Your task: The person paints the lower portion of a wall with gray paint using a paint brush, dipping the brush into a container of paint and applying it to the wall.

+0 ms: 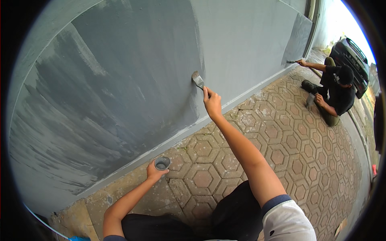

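Observation:
My right hand (213,101) grips the handle of a flat paintbrush (198,80), its bristles at the wall near the edge between darker and lighter grey paint. Low on the left, my left hand (156,172) is wrapped around a small cup (162,163) with grey paint inside, held above the paving near the foot of the wall. The painted wall (144,60) shows dark grey strokes on the left, streaky towards the lower left, and a paler grey stretch to the right of the brush.
A co-worker (339,87) sits on the ground at the right, brushing the wall's far end and holding a container (310,100). Behind is a parked car (351,61). Hexagonal paving (277,156) borders the wall's ledge (181,134). A blue object (79,238) lies at the lower left.

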`<state>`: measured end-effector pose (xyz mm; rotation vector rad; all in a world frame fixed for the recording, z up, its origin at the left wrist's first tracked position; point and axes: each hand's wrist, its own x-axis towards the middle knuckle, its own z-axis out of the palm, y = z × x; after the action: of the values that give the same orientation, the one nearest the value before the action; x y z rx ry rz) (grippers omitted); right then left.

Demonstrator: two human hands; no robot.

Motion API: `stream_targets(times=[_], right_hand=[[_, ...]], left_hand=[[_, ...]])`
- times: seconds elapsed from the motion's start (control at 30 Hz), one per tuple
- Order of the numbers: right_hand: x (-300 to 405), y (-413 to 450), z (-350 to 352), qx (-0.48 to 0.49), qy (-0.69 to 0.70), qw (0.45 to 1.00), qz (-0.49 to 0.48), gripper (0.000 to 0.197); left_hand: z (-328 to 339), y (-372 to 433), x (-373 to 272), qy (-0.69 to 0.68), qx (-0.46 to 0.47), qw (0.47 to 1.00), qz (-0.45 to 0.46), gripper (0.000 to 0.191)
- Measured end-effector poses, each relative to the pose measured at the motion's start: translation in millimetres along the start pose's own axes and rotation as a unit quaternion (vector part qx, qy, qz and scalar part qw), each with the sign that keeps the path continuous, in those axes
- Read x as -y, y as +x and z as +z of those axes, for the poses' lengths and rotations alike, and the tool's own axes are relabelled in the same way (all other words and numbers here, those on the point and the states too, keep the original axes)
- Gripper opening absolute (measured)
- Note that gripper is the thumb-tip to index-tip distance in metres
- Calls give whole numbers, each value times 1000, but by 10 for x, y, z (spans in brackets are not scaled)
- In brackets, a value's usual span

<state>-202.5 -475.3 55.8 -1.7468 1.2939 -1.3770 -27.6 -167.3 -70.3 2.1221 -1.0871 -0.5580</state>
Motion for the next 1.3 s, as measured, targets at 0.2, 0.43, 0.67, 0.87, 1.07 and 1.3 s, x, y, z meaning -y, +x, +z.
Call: stream_targets(times=[0.2, 0.43, 0.67, 0.87, 1.07, 1.3], right_hand=[[-405, -111, -48, 112, -148, 979, 82, 32], [-774, -106, -60, 217, -262, 920, 194, 37], [236, 215, -151, 133, -174, 967, 132, 31], [836, 421, -449, 38, -15, 999, 34, 33], [934, 304, -183, -101, 180, 970, -131, 37], [-254, -201, 200, 6, 68, 998, -8, 36]], left_hand=[[-51, -6, -56, 26, 0, 1000, -3, 62], [-26, -45, -154, 15, -7, 999, 31, 63], [-103, -62, 8, 22, -12, 1000, 9, 64], [-80, -18, -36, 38, -30, 998, 29, 64], [9, 12, -27, 25, -3, 1000, 11, 63], [62, 22, 80, 2, 26, 1000, -15, 65]])
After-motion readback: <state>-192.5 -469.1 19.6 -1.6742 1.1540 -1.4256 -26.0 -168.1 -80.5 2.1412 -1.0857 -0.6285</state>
